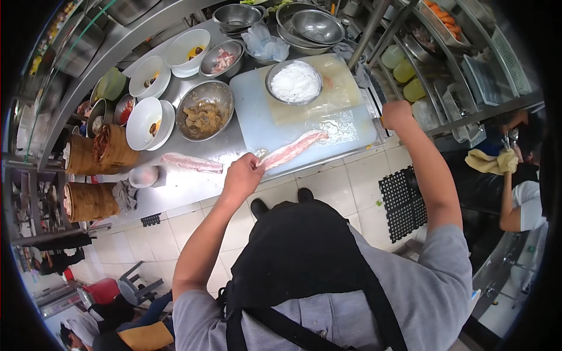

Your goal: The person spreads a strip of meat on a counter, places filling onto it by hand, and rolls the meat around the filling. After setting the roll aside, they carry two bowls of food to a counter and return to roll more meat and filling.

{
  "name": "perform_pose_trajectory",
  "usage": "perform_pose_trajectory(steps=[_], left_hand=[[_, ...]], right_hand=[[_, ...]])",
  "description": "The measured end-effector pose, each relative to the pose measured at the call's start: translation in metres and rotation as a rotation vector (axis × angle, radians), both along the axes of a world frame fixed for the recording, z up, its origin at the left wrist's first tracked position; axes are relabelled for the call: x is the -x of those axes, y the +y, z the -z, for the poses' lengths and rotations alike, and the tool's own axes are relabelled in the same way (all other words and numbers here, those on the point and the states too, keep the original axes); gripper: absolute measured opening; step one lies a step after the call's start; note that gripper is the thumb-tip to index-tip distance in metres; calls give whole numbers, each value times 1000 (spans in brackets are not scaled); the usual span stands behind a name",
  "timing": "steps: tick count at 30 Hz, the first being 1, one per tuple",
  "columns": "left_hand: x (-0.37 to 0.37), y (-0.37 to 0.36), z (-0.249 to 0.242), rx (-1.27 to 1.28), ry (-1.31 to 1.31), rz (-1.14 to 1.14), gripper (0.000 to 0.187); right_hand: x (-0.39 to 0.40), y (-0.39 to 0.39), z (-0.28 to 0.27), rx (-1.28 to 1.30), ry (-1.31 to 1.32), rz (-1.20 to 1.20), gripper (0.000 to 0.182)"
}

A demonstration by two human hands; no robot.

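At the far left edge of the steel tabletop (193,187) stand stacked bamboo steamer baskets (88,200), crowding that end so that little bare steel is left there. Just right of them a strip of raw pork belly (192,162) lies flat on the steel, apart from the cutting board. Behind it sit white bowls (144,121) and a steel bowl of chopped brown filling (205,111), which touches the board's left edge. The left hand (242,177) rests at the near left corner of the pale blue cutting board (263,126), its grip pinching the near end of a second long strip of pork belly (293,149); this strip runs slantwise across the board's front part, up and to the right, close to the near edge. The middle of the board between the strip and the steel bowl of white powder (295,82) is bare and wet, the widest open room in reach. That bowl stands on a clear plastic sheet (339,93) at the board's back. The right hand (397,113) is at the board's right edge, its grip curled closed; what it holds, if anything, cannot be told. Right of it, wire shelves (468,70) close in, and a black floor mat (403,202) lies below on the tiles
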State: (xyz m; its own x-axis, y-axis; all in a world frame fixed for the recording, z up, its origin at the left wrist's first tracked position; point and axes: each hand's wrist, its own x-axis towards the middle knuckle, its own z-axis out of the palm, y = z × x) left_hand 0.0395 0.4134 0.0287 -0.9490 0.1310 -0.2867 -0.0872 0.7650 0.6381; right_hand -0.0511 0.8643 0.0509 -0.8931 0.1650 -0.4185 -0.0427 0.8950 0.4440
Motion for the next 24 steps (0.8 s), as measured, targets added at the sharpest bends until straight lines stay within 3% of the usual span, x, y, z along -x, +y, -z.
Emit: perform_pose_trajectory(steps=[3,6,8,10,13,16,18,20,24], left_hand=[[0,-12,2,36,-27,15,23],[-4,-26,5,84,-32,86,24],[-6,-30,4,94,-1,148,24],[-7,-24,0,174,479,250,25],[1,-6,14,52,637,430,27],[8,15,17,-19,675,517,24],[14,22,27,-44,704,574,23],[18,26,37,-45,712,586,17],[24,28,41,-69,717,603,11]], right_hand=[[3,1,20,-43,-165,0,26],[-8,3,24,-18,-159,112,26],[-30,13,13,65,12,142,27],[-68,21,-19,143,66,186,34],[-155,-7,-83,392,314,327,39],[-218,-57,-103,670,413,414,38],[-241,-99,-83,813,463,306,37],[-233,-152,-69,902,244,412,30],[-223,-210,-23,954,207,157,29]])
